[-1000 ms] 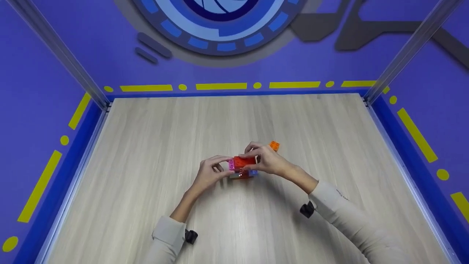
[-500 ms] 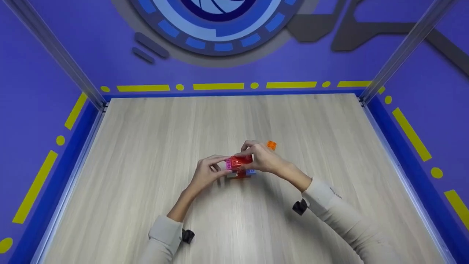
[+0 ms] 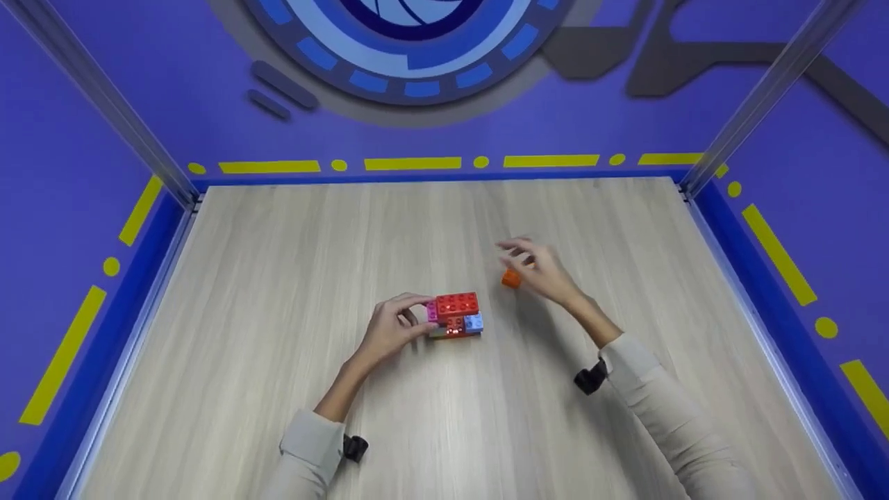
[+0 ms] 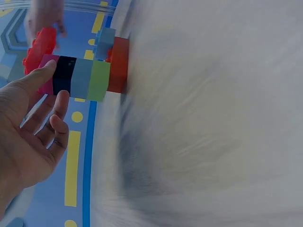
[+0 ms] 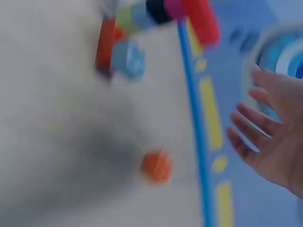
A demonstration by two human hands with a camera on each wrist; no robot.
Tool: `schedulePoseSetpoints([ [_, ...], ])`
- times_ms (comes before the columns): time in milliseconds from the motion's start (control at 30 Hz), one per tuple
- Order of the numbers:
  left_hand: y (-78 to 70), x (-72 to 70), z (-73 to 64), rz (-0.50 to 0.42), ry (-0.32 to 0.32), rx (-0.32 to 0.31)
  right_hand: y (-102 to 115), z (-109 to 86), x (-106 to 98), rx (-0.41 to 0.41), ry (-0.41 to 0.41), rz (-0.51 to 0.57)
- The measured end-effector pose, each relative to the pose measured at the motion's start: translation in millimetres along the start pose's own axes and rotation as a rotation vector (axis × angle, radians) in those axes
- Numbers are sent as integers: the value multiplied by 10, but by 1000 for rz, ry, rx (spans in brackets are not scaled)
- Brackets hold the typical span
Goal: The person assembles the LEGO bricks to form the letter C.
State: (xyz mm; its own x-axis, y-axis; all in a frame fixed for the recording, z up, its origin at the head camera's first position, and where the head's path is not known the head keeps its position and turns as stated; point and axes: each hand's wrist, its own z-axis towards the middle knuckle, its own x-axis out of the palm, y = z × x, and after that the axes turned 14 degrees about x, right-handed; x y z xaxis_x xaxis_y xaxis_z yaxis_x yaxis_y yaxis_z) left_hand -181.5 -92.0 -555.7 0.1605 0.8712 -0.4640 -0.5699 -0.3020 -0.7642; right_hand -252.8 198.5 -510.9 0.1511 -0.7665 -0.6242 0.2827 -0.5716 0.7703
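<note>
A tower of toy building bricks stands on the table in front of me. My left hand [image 3: 394, 326] pinches it near the top, thumb and fingers at the pink brick [image 4: 48, 88] and black brick [image 4: 63, 78]. Below those come a light blue brick [image 4: 81, 78], a lime green brick [image 4: 98, 81] and an orange-red base brick [image 4: 119, 64]. A red brick [image 3: 457, 303] caps the tower, jutting out to the right above a small blue brick [image 3: 474, 323] on the base. My right hand [image 3: 546, 274], fingers spread and holding nothing, hovers over a loose orange brick [image 3: 511, 279].
The wood-grain table [image 3: 312, 243] is bounded by a blue back wall [image 3: 417, 139] with yellow markings and by similar side walls. Black wrist cameras hang at both cuffs, the right one [image 3: 591, 377] low over the table.
My right hand has let go of the red brick and moved right and away from me, to above the orange brick. The left hand keeps its pinch on the tower.
</note>
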Motion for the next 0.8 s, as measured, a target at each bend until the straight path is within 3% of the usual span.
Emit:
schedulePoseSetpoints([
  [100, -20, -12, 30, 49, 36, 17, -342, -27, 1, 59, -117, -28],
  [267, -87, 14, 95, 105, 43, 49, -625, -108, 167, 228, -53, -130],
  [367, -124, 65, 154, 121, 20, 81, -668, -109, 278, 270, -57, -169],
  [533, -129, 134, 178, 146, 4, 104, -684, -159, 384, 289, -100, -208],
  [667, -155, 123, 189, 136, 29, 91, -655, -300, 374, 274, -77, -216],
  [800, -197, 80, 232, 161, 68, 82, -573, -416, 316, 216, -43, -152],
])
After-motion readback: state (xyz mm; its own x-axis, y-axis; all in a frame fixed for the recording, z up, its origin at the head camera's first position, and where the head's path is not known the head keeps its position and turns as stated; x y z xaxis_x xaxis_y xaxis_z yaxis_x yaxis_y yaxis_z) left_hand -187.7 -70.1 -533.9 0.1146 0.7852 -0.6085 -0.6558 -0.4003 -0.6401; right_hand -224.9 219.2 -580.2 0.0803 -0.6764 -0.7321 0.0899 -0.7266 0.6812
